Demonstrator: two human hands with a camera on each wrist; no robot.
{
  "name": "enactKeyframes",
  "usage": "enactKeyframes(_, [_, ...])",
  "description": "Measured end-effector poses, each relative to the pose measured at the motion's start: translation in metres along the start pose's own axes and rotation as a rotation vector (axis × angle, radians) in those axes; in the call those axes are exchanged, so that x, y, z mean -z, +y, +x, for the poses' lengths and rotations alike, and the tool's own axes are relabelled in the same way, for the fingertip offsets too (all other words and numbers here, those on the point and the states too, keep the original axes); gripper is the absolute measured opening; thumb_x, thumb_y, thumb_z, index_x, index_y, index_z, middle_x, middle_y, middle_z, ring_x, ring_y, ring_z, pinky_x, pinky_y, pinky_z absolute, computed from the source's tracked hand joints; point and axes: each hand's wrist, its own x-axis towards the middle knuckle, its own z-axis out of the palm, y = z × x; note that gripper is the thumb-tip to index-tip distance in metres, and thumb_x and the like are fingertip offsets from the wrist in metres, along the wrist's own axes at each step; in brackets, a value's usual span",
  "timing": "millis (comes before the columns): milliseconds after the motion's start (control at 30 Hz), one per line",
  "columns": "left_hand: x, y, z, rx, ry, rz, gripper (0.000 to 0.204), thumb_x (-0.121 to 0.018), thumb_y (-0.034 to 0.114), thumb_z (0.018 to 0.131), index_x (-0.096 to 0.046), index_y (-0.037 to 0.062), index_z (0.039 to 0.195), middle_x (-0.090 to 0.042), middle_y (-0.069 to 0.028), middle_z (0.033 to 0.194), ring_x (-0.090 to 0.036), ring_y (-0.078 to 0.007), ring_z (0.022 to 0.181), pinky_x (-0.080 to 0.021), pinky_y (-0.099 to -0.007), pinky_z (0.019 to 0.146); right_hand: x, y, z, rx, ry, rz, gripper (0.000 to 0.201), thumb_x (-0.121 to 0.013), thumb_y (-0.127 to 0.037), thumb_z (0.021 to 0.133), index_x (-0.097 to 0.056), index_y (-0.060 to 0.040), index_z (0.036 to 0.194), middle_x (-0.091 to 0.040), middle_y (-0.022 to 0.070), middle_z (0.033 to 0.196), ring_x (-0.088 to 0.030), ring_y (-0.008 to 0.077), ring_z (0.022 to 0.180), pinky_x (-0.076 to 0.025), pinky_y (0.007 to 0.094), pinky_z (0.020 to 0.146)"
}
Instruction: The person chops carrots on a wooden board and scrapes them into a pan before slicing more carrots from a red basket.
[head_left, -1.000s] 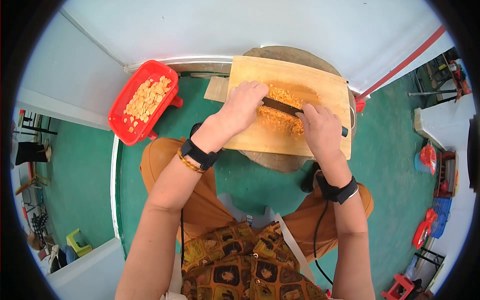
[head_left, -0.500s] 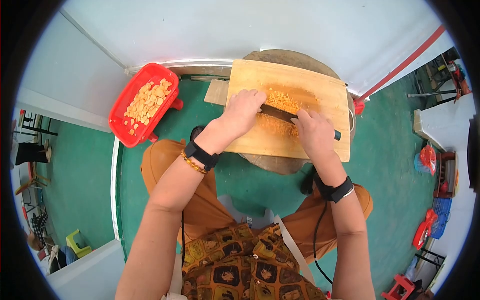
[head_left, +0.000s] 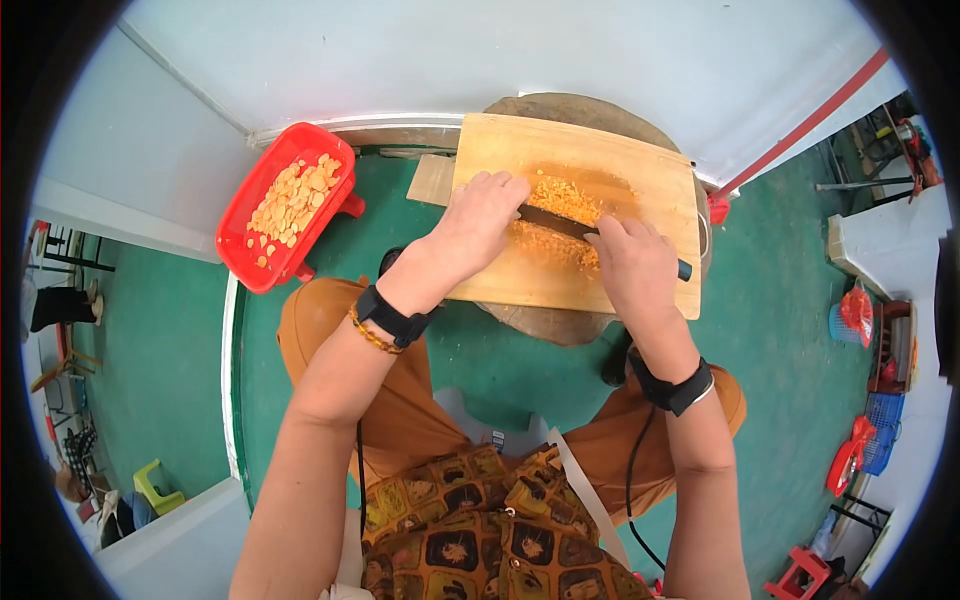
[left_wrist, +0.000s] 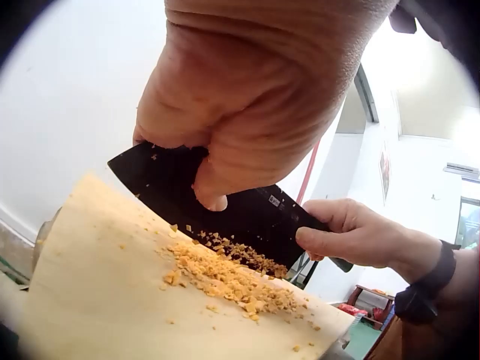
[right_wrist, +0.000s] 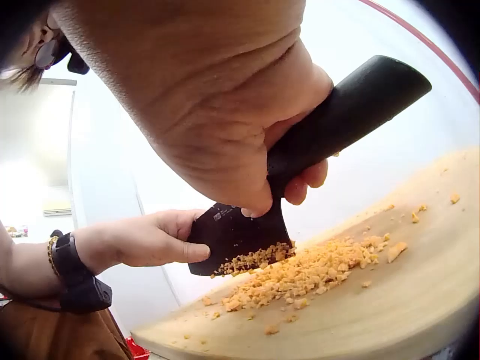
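A dark, broad-bladed knife lies across chopped orange bits on a wooden board. My left hand pinches the front end of the blade; in the left wrist view its thumb rests on the flat of the black blade. My right hand grips the knife where the blade meets the black handle, as the right wrist view shows. Crumbs cling to the lower part of the blade. The blade's edge is down among the bits, which spread on both sides of it.
To the left of the board stands a red basin holding thin orange slices. Under the board is a round wooden block, close to the white wall. A green stool and a red stool are farther off.
Both hands have shifted slightly with the knife, first toward my body and then a little back up the board. The blade has stayed held at both ends.
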Motion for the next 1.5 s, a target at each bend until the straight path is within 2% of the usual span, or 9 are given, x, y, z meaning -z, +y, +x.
enactKeyframes(233, [-0.007, -0.009, -0.001, -0.021, -0.053, 0.046, 0.021, -0.052, -0.007, 0.079, -0.051, 0.0046, 0.097, -0.057, -0.0144, 0.096, -0.055, -0.0379, 0.092, -0.046, -0.0494, 0.076, -0.010, 0.002, -0.006, -0.015, -0.032, -0.007, 0.019, -0.074, -0.024, 0.081, -0.058, -0.0148, 0.078, -0.055, 0.0035, 0.067, -0.061, 0.0258, 0.071, -0.045, 0.0412, 0.059])
enactKeyframes(333, [0.005, 0.001, -0.002, -0.024, 0.015, 0.009, 0.020, -0.058, -0.008, 0.081, -0.052, 0.0049, 0.096, -0.058, -0.0160, 0.093, -0.055, -0.0395, 0.092, -0.045, -0.0463, 0.079, 0.005, -0.003, -0.001, 0.010, 0.012, -0.012, 0.018, -0.073, -0.023, 0.081, -0.058, -0.0150, 0.078, -0.055, 0.0035, 0.067, -0.061, 0.0256, 0.070, -0.045, 0.0412, 0.058])
enactKeyframes(433, [-0.007, -0.009, -0.009, 0.003, -0.062, 0.040, 0.019, -0.058, -0.006, 0.082, -0.052, 0.0050, 0.096, -0.058, -0.0160, 0.093, -0.054, -0.0398, 0.093, -0.045, -0.0466, 0.079, -0.011, -0.003, -0.011, 0.019, -0.036, 0.016, 0.018, -0.073, -0.023, 0.081, -0.058, -0.0144, 0.078, -0.055, 0.0037, 0.068, -0.061, 0.0255, 0.071, -0.045, 0.0413, 0.058])
enactKeyframes(633, [0.002, -0.001, -0.004, -0.002, -0.006, 0.013, 0.019, -0.055, -0.007, 0.081, -0.053, 0.0049, 0.096, -0.059, -0.0163, 0.094, -0.055, -0.0403, 0.092, -0.045, -0.0473, 0.080, 0.005, -0.005, -0.002, 0.008, -0.021, -0.018, 0.018, -0.073, -0.024, 0.081, -0.058, -0.0142, 0.078, -0.056, 0.0039, 0.069, -0.061, 0.0258, 0.071, -0.045, 0.0418, 0.058])
enactKeyframes(733, [-0.003, -0.003, -0.004, 0.039, -0.054, 0.022, 0.018, -0.056, -0.006, 0.081, -0.053, 0.0043, 0.095, -0.059, -0.0167, 0.093, -0.055, -0.0405, 0.093, -0.045, -0.0476, 0.080, -0.002, -0.002, -0.005, 0.010, -0.039, -0.014, 0.018, -0.073, -0.024, 0.081, -0.058, -0.0140, 0.078, -0.056, 0.0044, 0.070, -0.061, 0.0265, 0.071, -0.045, 0.0422, 0.058])
enactKeyframes(1033, [0.000, -0.004, 0.001, -0.026, 0.014, -0.003, 0.016, -0.057, -0.006, 0.082, -0.053, 0.0040, 0.095, -0.059, -0.0171, 0.092, -0.055, -0.0410, 0.092, -0.045, -0.0481, 0.079, 0.000, 0.002, -0.001, 0.017, 0.006, 0.029, 0.019, -0.073, -0.023, 0.082, -0.058, -0.0135, 0.077, -0.057, 0.0049, 0.070, -0.061, 0.0269, 0.071, -0.045, 0.0425, 0.058])
enactKeyframes(1133, [-0.012, -0.011, 0.000, 0.008, -0.018, 0.030, 0.014, -0.059, -0.004, 0.083, -0.053, 0.0039, 0.094, -0.059, -0.0165, 0.092, -0.055, -0.0406, 0.092, -0.045, -0.0484, 0.079, -0.018, 0.004, -0.006, -0.007, -0.042, 0.010, 0.019, -0.073, -0.023, 0.082, -0.058, -0.0136, 0.077, -0.057, 0.0047, 0.070, -0.061, 0.0267, 0.072, -0.045, 0.0421, 0.058])
enactKeyframes(1333, [-0.002, -0.003, 0.002, -0.028, 0.020, 0.006, 0.017, -0.058, -0.006, 0.082, -0.053, 0.0044, 0.095, -0.059, -0.0158, 0.092, -0.055, -0.0400, 0.091, -0.045, -0.0485, 0.077, -0.001, 0.001, -0.001, 0.001, -0.001, 0.006, 0.019, -0.073, -0.024, 0.082, -0.057, -0.0139, 0.076, -0.056, 0.0041, 0.067, -0.061, 0.0260, 0.071, -0.046, 0.0412, 0.059])
enactKeyframes(1500, [-0.004, -0.007, 0.005, -0.023, 0.011, 0.023, 0.019, -0.058, -0.006, 0.082, -0.053, 0.0048, 0.097, -0.058, -0.0160, 0.092, -0.055, -0.0401, 0.092, -0.045, -0.0482, 0.077, -0.008, 0.003, -0.001, -0.026, -0.009, 0.005, 0.019, -0.073, -0.024, 0.082, -0.057, -0.0144, 0.076, -0.055, 0.0032, 0.067, -0.061, 0.0255, 0.070, -0.045, 0.0410, 0.060])
